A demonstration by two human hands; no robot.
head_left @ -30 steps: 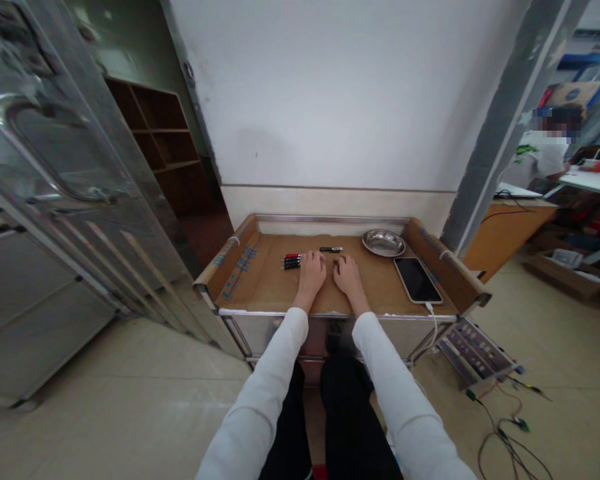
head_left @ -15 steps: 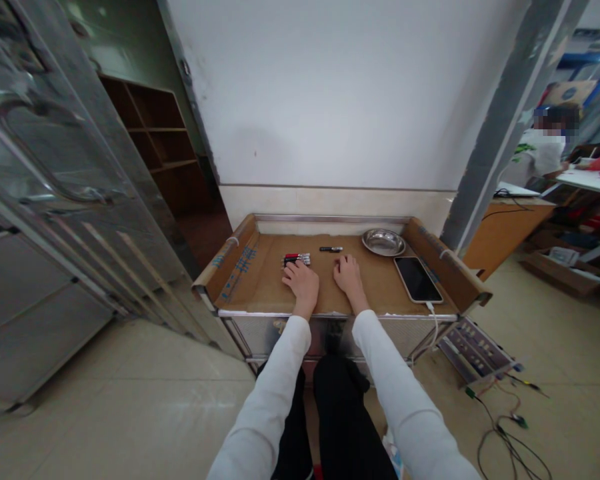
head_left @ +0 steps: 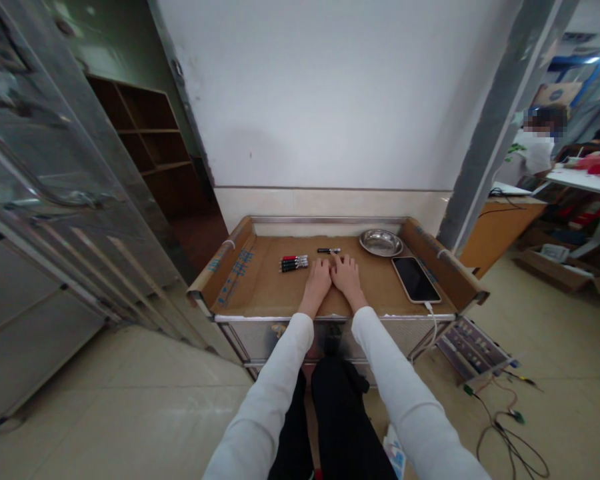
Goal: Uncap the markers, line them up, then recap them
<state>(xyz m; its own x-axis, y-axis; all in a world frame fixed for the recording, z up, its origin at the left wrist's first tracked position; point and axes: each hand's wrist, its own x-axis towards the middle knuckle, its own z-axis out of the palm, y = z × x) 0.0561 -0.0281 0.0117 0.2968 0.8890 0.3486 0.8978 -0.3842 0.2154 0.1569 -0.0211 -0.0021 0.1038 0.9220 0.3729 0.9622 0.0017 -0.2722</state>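
My left hand (head_left: 318, 285) and my right hand (head_left: 347, 277) are side by side over the cardboard-lined tray (head_left: 265, 293), their fingertips close together. The fingers of both point forward and curl down; whether anything is under them is hidden. A single black pen (head_left: 329, 251) lies just beyond the fingertips. Left of my left hand, several pens (head_left: 294, 264), one red and others black with silver parts, lie in a stack of parallel rows. Neither hand touches that group.
A round metal dish (head_left: 381, 243) stands at the tray's back right. Nearer lies a phone (head_left: 416, 280) with a white cable. The tray has raised cardboard sides. A person (head_left: 540, 150) is far off at the right, and cables (head_left: 510, 440) lie on the floor.
My left hand has moved right, off the pen group, and is now beside my right hand. The pens that it partly covered are in full view. The camera view has shifted slightly.
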